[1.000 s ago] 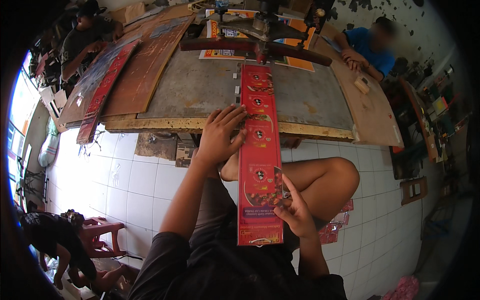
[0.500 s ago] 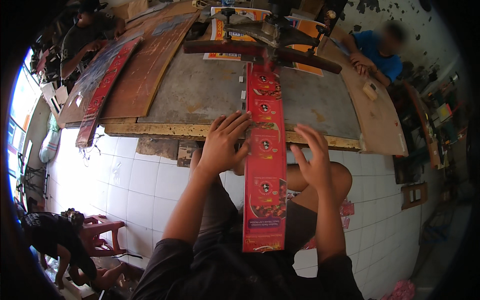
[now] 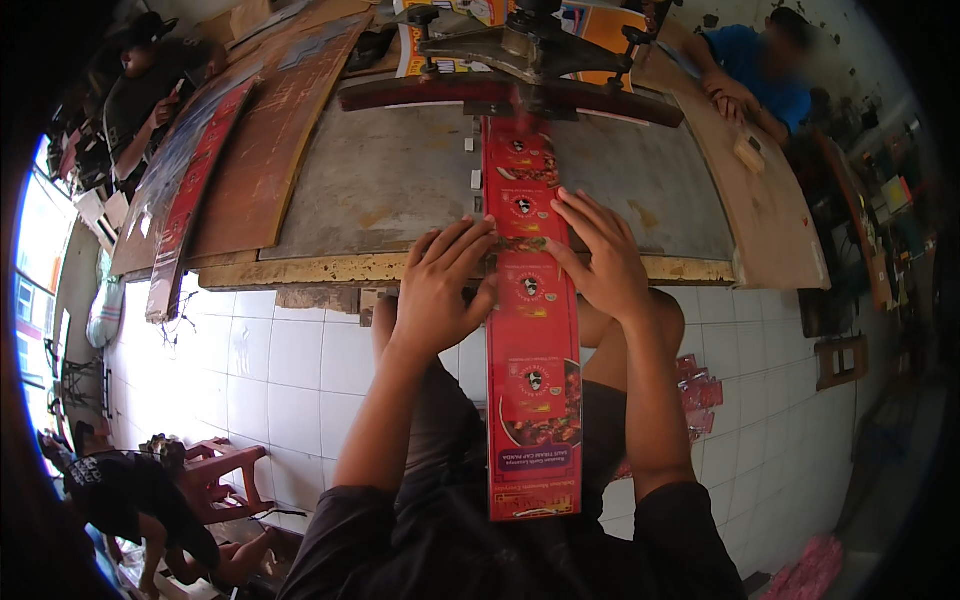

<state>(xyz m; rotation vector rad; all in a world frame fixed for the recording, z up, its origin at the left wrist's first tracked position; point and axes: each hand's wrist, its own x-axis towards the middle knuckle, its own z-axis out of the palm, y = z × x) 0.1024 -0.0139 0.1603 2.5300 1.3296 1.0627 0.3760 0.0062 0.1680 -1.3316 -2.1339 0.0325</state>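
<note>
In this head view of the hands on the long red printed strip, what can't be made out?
- Far end of the red strip: hidden under the dark press arm.
- Left hand fingertips: whether they pinch or only press the strip's edge cannot be told.
- Right hand: its palm covers the strip's right edge.
- Red pieces on the floor: mostly behind the right forearm.

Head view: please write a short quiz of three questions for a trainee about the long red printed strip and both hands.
1. True or false: the red printed strip lies wholly on the metal table.
2. Which hand presses the strip's left edge? A) left hand B) right hand
3. Fill in: the strip's far end goes under the dark ____ bar.

Key
1. False; its near end hangs past the table edge over the person's lap.
2. A
3. curved
</note>
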